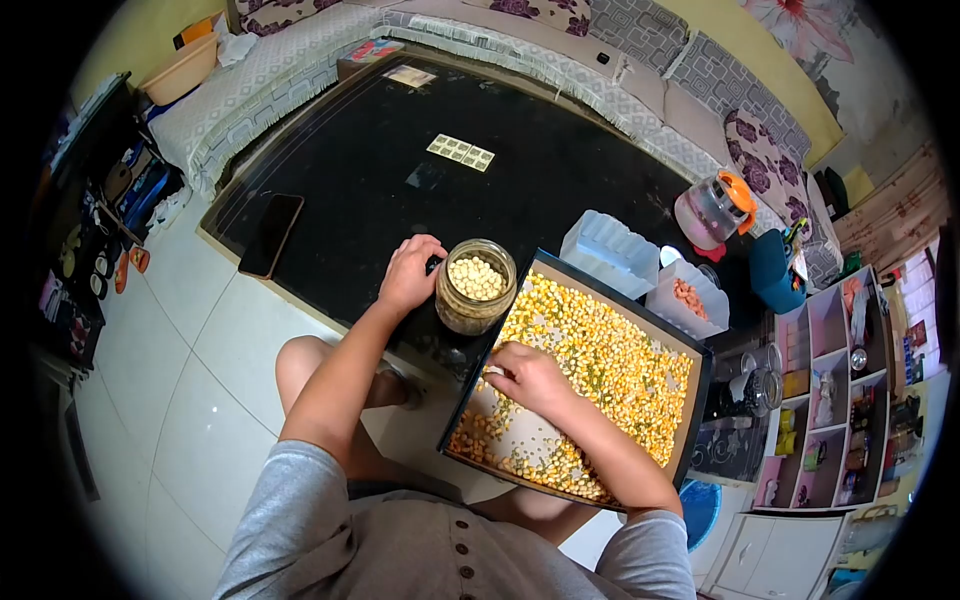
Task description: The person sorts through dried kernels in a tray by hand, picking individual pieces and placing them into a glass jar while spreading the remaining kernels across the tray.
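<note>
Two bare hands are at work, one on either side of the near wall between a glass jar (pixel 462 315) and a shallow, dark-rimmed cardboard tray (pixel 515 428). The right hand (pixel 530 378) is down in the tray's left part, fingers curled in and thumb close to the forefinger. A pale bit shows at the fingertips, too small to tell whether it is pinched or merely touched. The left hand (pixel 408 278) is at the jar's left side, fingers bent towards the rim; whether it grips the glass or only rests against it cannot be told.

The step in hand looks like picking through loose grain by fingertip. From this pose, a clean lift would call for a narrow pinch that leaves the neighbouring pieces lying, with the jar kept steady beside the tray.

The tray lies over the person's lap, just right of the jar, its far end near the edge of the black table (pixel 350 170). Yellow corn kernels (pixel 640 390) cover most of its floor, glossy and golden, with small green grains (pixel 598 378) scattered among them. They lie densest on the right and far sides; around the right hand they thin out and bare cardboard shows. The jar stands upright, filled near its mouth with pale, roundish beans (pixel 475 279). Beyond the tray, a translucent tub (pixel 715 305) holds pinkish-orange pieces (pixel 688 296).
</note>
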A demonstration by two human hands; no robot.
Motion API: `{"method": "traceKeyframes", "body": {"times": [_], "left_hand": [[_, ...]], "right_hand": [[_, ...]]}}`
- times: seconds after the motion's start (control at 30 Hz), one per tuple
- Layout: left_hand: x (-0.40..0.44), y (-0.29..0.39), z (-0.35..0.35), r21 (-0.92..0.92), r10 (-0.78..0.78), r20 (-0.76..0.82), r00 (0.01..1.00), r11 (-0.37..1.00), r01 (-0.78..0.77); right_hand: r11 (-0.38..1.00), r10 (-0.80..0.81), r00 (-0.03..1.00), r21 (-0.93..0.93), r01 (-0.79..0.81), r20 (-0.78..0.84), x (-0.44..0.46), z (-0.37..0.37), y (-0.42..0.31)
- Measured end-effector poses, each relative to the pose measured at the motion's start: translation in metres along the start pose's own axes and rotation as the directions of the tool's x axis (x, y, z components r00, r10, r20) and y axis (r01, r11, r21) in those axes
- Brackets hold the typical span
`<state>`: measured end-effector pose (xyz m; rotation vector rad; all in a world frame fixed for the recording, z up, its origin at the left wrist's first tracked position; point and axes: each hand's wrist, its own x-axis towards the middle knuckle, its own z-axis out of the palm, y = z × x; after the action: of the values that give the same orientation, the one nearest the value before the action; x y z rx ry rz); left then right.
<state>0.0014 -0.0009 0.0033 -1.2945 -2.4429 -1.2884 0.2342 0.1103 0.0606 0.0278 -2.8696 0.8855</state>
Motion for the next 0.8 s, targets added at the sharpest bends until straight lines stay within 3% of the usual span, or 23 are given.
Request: {"method": "traceKeyframes", "body": {"times": [0.13,0.33,0.5,0.57,0.6,0.8], "left_hand": [[-0.001,-0.001,0.001,0.004,0.008,-0.008,1.000,1.000,-0.008],[0.000,-0.002,0.001,0.005,-0.004,0.005,1.000,1.000,0.004],[-0.001,0.001,0.000,-0.002,-0.004,-0.005,1.000,1.000,0.004],[-0.001,0.002,-0.001,0.000,-0.007,0.000,1.000,1.000,0.007],[0.000,0.002,-0.001,0.001,-0.012,0.002,1.000,1.000,0.012],[0.000,0.000,0.000,0.003,-0.012,0.001,1.000,1.000,0.012]], "right_hand": [[0.992,-0.123,0.991,-0.026,0.121,-0.054,-0.002,0.015,0.016],[0.999,0.051,0.979,0.016,-0.049,-0.197,-0.012,-0.011,0.019],[0.990,0.133,0.981,0.065,-0.125,-0.143,-0.018,-0.025,0.018],[0.996,0.052,0.996,0.078,-0.047,-0.072,-0.023,-0.019,0.018],[0.999,0.043,0.999,-0.014,-0.043,-0.006,-0.026,-0.016,0.019],[0.989,0.068,0.997,-0.134,-0.062,0.042,-0.035,-0.022,0.023]]}}
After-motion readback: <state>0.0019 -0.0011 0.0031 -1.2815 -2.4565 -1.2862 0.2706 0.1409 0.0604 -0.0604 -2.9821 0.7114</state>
